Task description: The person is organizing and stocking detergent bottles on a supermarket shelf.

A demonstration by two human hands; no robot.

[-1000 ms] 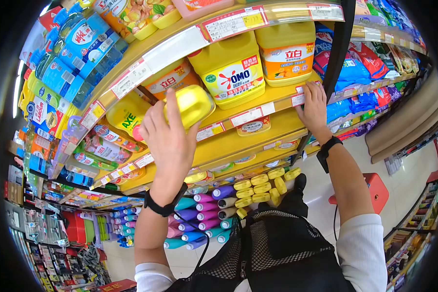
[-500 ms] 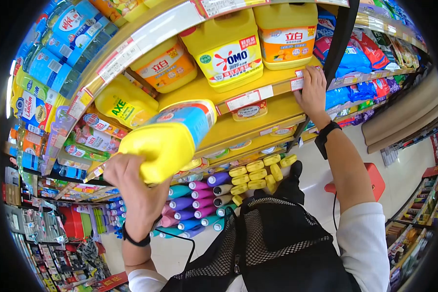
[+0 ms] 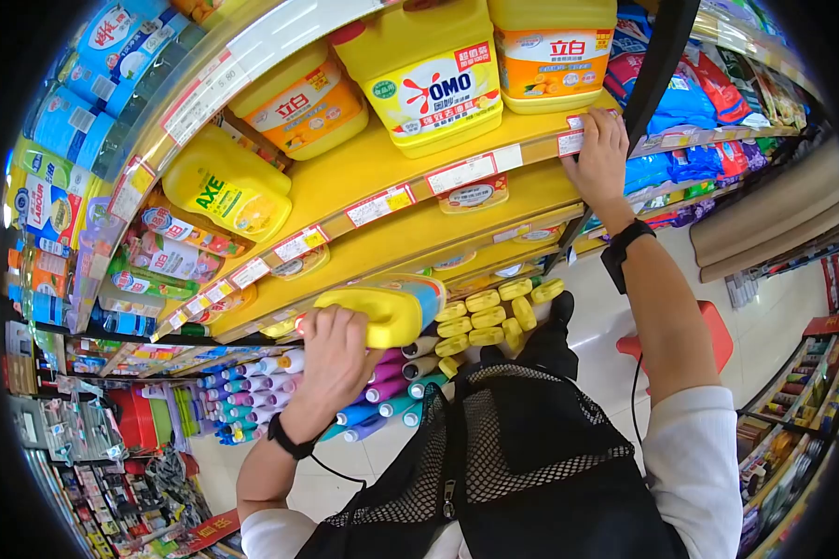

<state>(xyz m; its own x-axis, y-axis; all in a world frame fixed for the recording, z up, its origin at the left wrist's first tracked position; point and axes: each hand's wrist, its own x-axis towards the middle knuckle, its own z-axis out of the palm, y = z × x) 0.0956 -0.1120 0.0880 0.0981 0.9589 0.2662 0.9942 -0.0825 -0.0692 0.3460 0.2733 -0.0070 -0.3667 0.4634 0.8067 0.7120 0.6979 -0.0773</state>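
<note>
At the far left stand clear blue plastic bottles [image 3: 76, 116]; their walls are transparent, but how full they are, I cannot tell. Next to them, on the yellow shelf [image 3: 382, 170], a yellow plastic AXE bottle [image 3: 226, 191] with green letters leans in your view, perhaps only because the lens bends the picture.

Your left hand [image 3: 337, 359] is grasping a yellow plastic jug with a blue label part [image 3: 393, 315], near its handle. The jug is in the air, before the lower shelves and above the many-coloured bottles [image 3: 356, 413] near the floor. It lies almost on its side, with the reddish cap [image 3: 300, 324] to the left. This hold seems chosen because the handle side gives good grip for one hand. The walls do not let me see the liquid or its level.

Behind, on the shelf, are an orange-labelled yellow jug [image 3: 306, 107], then a big yellow OMO jug [image 3: 431, 93] with white label, then another jug with orange label [image 3: 552, 65]. They face their labels outward, probably so that buyers can read them.

At the right, your right hand [image 3: 598, 154] grasps no jug; it rests on the shelf's front edge, beside a white price tag [image 3: 570, 140], probably to steady you. Farther right is a red plastic stool [image 3: 716, 326] on the floor.
</note>
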